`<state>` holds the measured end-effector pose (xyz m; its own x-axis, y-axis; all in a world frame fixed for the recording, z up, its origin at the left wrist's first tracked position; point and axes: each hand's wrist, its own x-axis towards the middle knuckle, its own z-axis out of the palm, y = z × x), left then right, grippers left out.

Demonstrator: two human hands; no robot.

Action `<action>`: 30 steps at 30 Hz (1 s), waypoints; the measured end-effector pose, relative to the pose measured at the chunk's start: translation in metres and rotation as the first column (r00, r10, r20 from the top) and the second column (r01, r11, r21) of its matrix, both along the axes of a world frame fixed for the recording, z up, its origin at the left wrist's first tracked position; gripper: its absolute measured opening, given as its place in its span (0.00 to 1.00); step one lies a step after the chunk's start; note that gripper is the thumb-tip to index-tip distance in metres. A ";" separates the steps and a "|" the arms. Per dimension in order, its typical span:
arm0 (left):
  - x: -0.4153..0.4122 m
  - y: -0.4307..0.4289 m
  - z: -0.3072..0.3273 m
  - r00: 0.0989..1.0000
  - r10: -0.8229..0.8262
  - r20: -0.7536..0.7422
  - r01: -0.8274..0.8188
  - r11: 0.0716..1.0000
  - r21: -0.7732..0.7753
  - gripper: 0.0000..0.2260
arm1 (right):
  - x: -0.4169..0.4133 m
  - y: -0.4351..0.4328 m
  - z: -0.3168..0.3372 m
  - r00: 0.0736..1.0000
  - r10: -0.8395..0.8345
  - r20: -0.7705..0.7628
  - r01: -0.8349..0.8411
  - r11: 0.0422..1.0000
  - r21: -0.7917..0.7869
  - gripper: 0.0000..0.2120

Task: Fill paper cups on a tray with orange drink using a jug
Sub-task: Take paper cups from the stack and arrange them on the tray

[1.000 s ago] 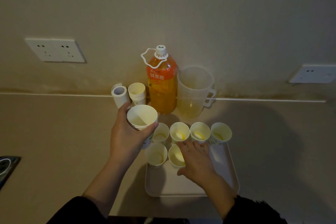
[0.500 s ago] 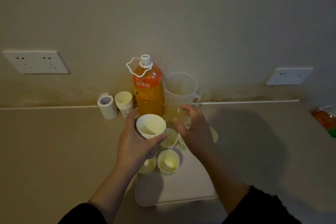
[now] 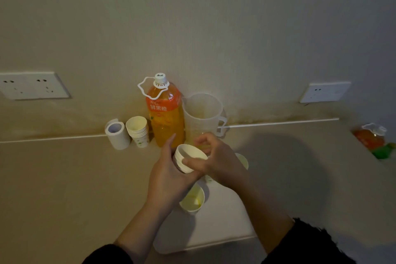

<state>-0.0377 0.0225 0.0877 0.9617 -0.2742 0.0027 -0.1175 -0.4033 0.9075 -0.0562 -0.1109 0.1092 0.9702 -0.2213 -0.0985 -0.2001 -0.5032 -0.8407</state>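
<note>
My left hand point(image 3: 169, 180) grips a short stack of white paper cups point(image 3: 186, 157) above the white tray point(image 3: 218, 229). My right hand point(image 3: 216, 161) pinches the rim of the stack's top cup from the right. On the tray below, one paper cup point(image 3: 194, 199) with a little yellow drink shows, and part of another cup point(image 3: 243, 159) peeks out behind my right hand; other cups are hidden by my hands. The clear plastic jug point(image 3: 202, 115) stands upright at the wall, with a little drink at its bottom. An orange drink bottle point(image 3: 165, 113), capped, stands left of it.
A stack of spare paper cups point(image 3: 138, 130) and a white paper roll point(image 3: 116, 134) stand left of the bottle. Wall sockets are at the left point(image 3: 32, 84) and the right point(image 3: 324, 92). Another orange bottle point(image 3: 371, 137) lies at the counter's right edge.
My right hand left the cups on the tray, rose past the jug and came onto the rim of the cup stack in my left hand. The camera tilted up.
</note>
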 end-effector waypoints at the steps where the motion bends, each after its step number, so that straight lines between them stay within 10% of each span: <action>1: 0.000 -0.001 0.000 1.000 0.000 -0.001 0.000 1.000 0.007 0.44 | 0.000 0.000 0.000 1.000 -0.011 0.007 0.011 1.000 -0.008 0.24; 30: 0.024 -0.010 -0.006 0.993 0.090 0.074 -0.099 0.985 0.139 0.41 | 0.024 0.000 -0.007 0.981 0.072 0.178 -0.058 0.995 -0.086 0.07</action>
<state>-0.0133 0.0125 0.0820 0.9822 -0.1842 0.0361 -0.1318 -0.5400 0.8313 -0.0322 -0.1104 0.1026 0.9829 -0.1574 0.0953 -0.0133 -0.5775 -0.8163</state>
